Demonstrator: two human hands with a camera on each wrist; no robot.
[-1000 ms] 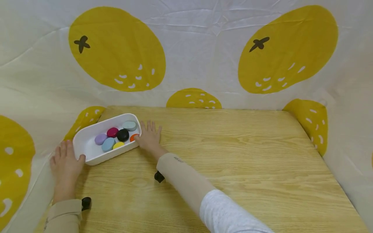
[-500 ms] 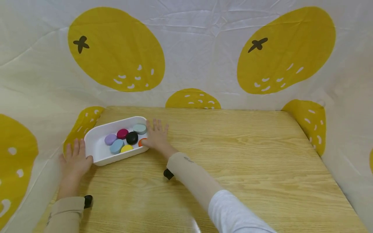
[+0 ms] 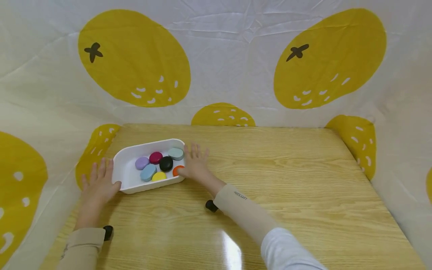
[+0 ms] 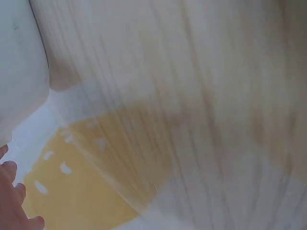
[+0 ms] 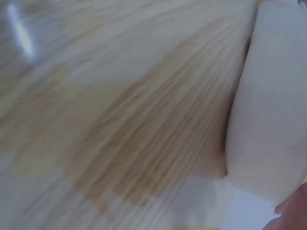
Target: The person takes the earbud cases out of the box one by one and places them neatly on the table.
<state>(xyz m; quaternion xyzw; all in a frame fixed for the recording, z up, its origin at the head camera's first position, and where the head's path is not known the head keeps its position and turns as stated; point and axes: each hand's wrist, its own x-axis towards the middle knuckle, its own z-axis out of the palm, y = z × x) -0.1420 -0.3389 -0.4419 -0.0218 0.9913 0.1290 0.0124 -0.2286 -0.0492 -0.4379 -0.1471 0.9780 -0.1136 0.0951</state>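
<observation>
A white oblong tray (image 3: 152,185) lies at the left of the table, holding several smooth, rounded, pebble-like pieces: lilac (image 3: 142,163), crimson (image 3: 156,158), pale grey-green (image 3: 176,153), black (image 3: 166,164), light blue (image 3: 148,172), yellow (image 3: 159,176) and orange (image 3: 177,171). My left hand (image 3: 99,187) touches the tray's left end, fingers straight and spread, thumb at the front corner. Against the right end rests my right hand (image 3: 197,165), fingers extended, its thumb over the rim near the orange piece. The wrist views show the tray's outer wall (image 4: 21,62) and a few fingertips.
The wooden table (image 3: 287,187) stretches away to the right. Behind and at both sides hangs a white cloth (image 3: 233,67) printed with large yellow fruit. Black wrist-worn pieces (image 3: 211,206) jut from beneath both sleeves.
The tray has slid to the right and a little toward me with its pieces inside. Both hands have moved along with it at its ends.
</observation>
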